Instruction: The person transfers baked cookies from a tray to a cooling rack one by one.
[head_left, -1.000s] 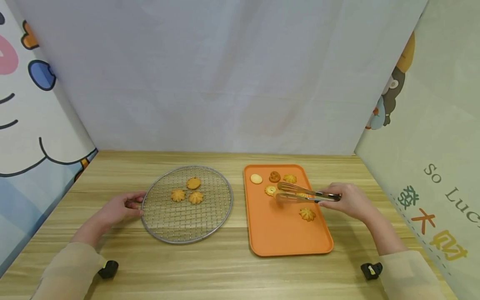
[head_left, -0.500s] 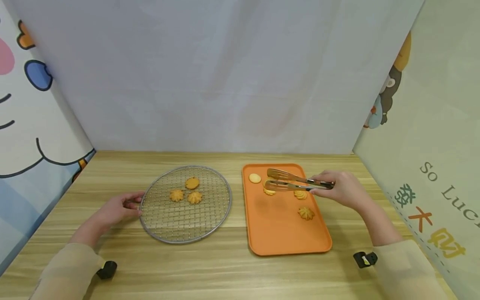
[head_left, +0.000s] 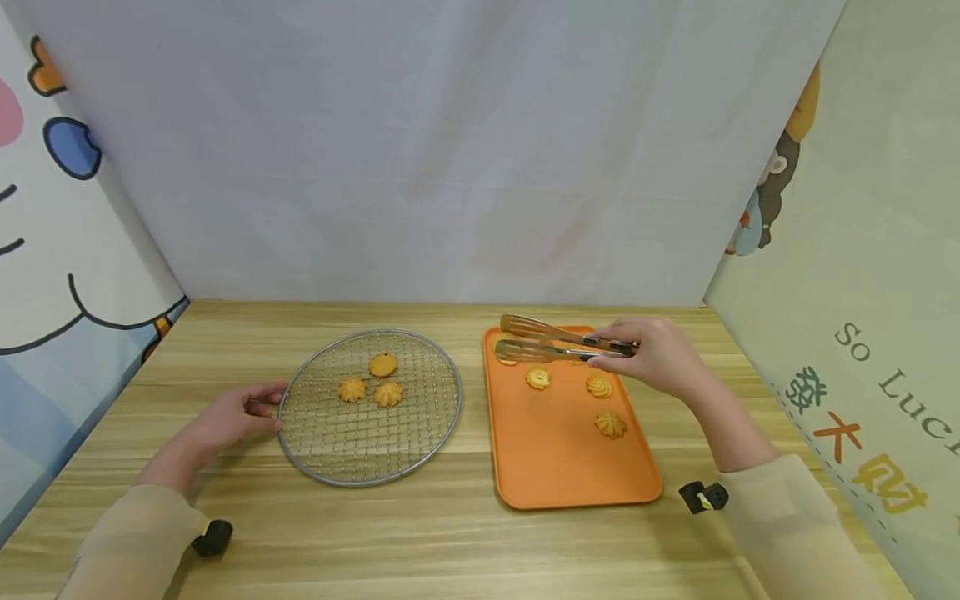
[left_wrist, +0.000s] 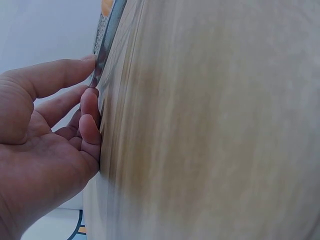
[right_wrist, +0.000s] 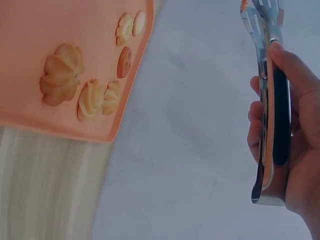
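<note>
My left hand (head_left: 228,421) pinches the near-left rim of a round wire cooling rack (head_left: 367,450), thumb on top and fingers under it in the left wrist view. Three golden cookies (head_left: 387,393) sit on the mesh. My right hand (head_left: 660,358) grips slotted metal tongs (right_wrist: 281,120) by their dark handles, with the tips slightly apart. The tongs hover above the far edge of an orange tray (head_left: 570,471), overlapping a pale round cookie in the head view. A ring-shaped cookie (head_left: 537,379), a swirl cookie (head_left: 598,386) and a fluted cookie (head_left: 611,426) lie on the tray.
A wooden tabletop (head_left: 420,542) carries the rack at left and the tray at right. Behind it hangs a white cloth (head_left: 450,167). Printed panels stand on both sides. In the right wrist view, a brown cookie (right_wrist: 124,62) lies close to the tray's edge.
My right hand has carried the tongs left and away from me, from over the tray's middle-right to its far-left corner. The left hand stays at the rack's rim.
</note>
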